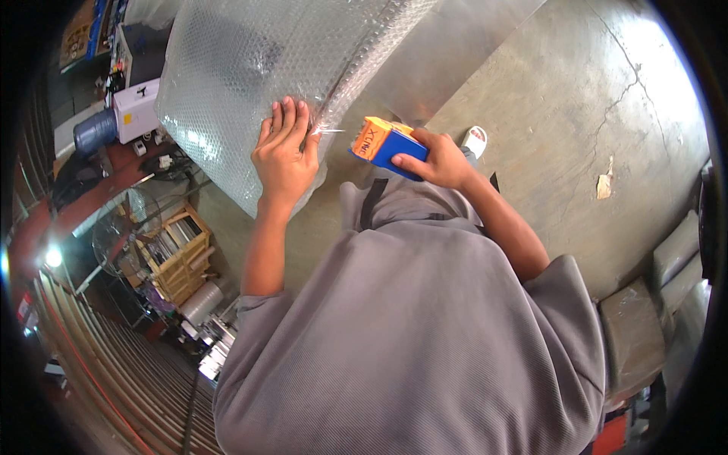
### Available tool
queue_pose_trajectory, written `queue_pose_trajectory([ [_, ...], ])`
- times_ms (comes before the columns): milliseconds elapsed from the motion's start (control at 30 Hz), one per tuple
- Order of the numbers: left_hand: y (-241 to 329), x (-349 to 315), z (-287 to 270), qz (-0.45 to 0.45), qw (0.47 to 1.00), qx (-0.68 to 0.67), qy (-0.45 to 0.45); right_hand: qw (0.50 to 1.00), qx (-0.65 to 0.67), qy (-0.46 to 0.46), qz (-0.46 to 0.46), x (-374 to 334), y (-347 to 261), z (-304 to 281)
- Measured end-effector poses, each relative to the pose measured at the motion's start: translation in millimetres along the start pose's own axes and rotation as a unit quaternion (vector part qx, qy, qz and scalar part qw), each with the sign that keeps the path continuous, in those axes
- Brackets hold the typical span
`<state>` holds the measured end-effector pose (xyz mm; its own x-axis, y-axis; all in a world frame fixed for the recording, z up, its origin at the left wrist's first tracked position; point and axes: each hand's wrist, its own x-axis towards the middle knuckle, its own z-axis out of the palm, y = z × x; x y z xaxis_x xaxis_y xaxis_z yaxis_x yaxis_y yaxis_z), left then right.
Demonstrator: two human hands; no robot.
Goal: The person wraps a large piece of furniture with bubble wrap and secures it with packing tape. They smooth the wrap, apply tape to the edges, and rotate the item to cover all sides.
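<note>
A large bundle wrapped in clear bubble wrap (220, 83) stands in front of me at the upper left. My left hand (287, 155) lies against its near side, fingers stretched out and the thumb by the edge of the wrap. My right hand (442, 159) grips a blue and orange tape dispenser (390, 150) with dark handwriting on its orange end. Between the dispenser and my left thumb, a shiny clear strip (330, 131) catches the light; it looks like tape. What lies inside the wrap is too blurred to tell.
Cracked concrete floor (561, 114) spreads to the right, with a torn paper scrap (604, 182) on it. Wrapped brown packages (633, 334) sit at the lower right. On the left are a wooden crate (178, 246), a fan (121, 239), a blue water jug (95, 130) and a white box (138, 110).
</note>
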<state>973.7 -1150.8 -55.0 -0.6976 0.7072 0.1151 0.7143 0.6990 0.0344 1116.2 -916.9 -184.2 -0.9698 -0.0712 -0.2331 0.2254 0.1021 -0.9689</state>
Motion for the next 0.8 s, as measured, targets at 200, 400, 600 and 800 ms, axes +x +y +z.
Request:
queue_pose_trajectory([
  [200,-2.6,1.9,-5.6,0.007,0.999,0.016,-0.045,0.999,0.015,-0.008,-0.03,55.3,22.1,23.6],
  [400,0.1,-4.0,-7.7,0.049,0.995,0.059,-0.064,0.999,0.022,-0.025,-0.041,74.0,43.6,28.6],
  [600,37.3,-7.6,0.7,0.051,0.99,0.13,0.007,0.999,0.024,-0.014,-0.025,90.2,61.3,37.8],
  [800,51.4,2.3,37.6,0.307,0.777,0.498,-0.233,1.0,-0.023,0.011,-0.003,79.2,73.5,42.3],
])
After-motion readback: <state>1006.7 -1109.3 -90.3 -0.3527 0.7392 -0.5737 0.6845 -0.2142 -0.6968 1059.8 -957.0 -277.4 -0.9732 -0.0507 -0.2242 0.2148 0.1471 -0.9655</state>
